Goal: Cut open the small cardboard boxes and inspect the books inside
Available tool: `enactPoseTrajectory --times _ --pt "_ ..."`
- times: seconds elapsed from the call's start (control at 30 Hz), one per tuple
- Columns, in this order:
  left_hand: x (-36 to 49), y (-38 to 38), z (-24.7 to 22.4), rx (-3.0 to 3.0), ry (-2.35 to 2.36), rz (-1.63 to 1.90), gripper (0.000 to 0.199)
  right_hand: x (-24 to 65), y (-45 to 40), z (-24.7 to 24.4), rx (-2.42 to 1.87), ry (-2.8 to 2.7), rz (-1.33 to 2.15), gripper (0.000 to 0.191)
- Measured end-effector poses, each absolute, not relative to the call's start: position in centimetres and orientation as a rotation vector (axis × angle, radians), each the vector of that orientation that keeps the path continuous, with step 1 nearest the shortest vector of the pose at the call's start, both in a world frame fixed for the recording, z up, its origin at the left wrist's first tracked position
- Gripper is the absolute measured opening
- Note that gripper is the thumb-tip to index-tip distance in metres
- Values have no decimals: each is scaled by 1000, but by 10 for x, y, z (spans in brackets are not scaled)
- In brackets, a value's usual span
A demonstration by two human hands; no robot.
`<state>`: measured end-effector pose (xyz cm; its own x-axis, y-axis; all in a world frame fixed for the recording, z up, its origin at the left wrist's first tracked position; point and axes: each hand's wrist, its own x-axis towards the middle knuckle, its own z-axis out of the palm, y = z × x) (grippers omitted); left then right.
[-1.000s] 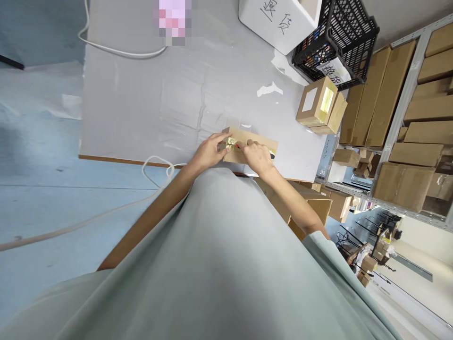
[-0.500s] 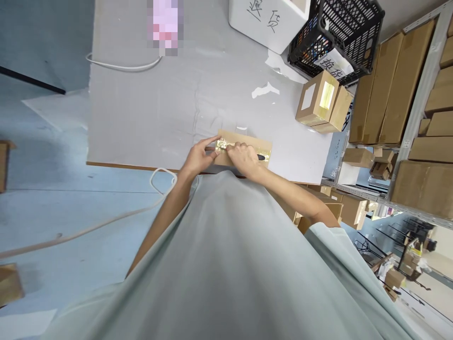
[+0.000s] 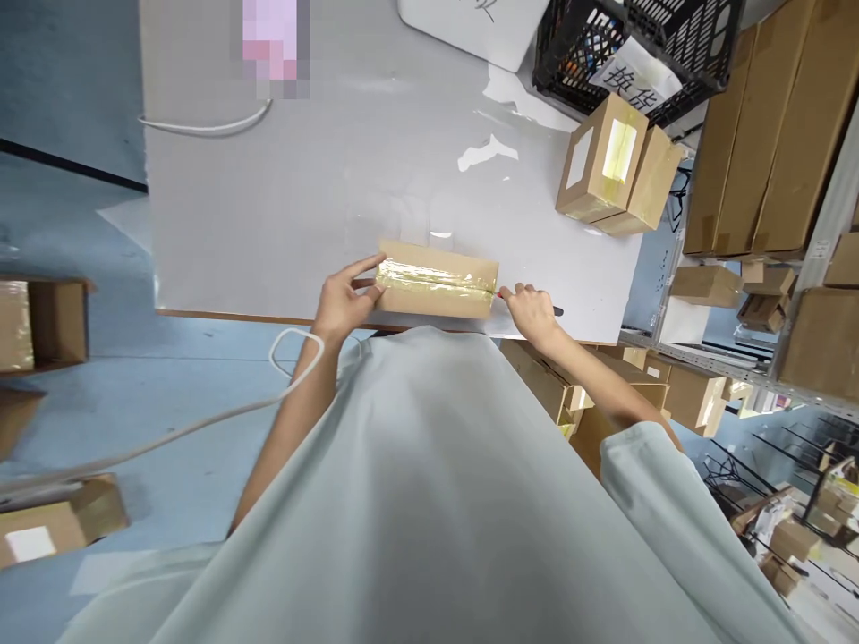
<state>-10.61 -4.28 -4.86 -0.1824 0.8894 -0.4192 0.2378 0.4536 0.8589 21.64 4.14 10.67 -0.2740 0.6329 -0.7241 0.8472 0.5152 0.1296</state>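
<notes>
A taped cardboard box (image 3: pixel 436 281) lies at the front edge of the grey table, shiny yellowish tape running along its top. My left hand (image 3: pixel 347 297) is at the box's left end, thumb and fingers spread apart around its corner and touching it. At the right end, my right hand (image 3: pixel 530 309) is closed around a slim tool, probably a cutter, whose dark handle (image 3: pixel 557 311) sticks out to the right. The tool's reddish tip meets the tape at the box's right edge.
Two small boxes (image 3: pixel 606 161) stand at the table's right side, near a black crate (image 3: pixel 570 63) and a white bin (image 3: pixel 470 27). Torn white paper (image 3: pixel 489 153) lies behind the box. A white cable (image 3: pixel 221 417) loops by my left arm. Shelves with cartons (image 3: pixel 765 143) are at right.
My right hand has moved right with the tool, from the box's left part to its right end, uncovering the tape. My left hand remains at the left end. The view has shifted.
</notes>
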Motion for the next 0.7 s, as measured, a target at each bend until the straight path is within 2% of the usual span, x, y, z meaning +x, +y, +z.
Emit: enactPoseTrajectory --times 0.2,0.37,0.57,0.7 --pt "-100 -41 -48 971 1732 827 66 233 48 92 1168 2078 -424 53" --pt "-88 -35 -35 953 1826 763 65 251 50 64 1239 2128 -480 47" --pt "-80 -25 -22 873 1899 727 62 276 28 -1 1512 2303 -876 45" --pt "-83 -23 -23 810 1872 741 61 285 5 -25 1691 2380 -1020 44"
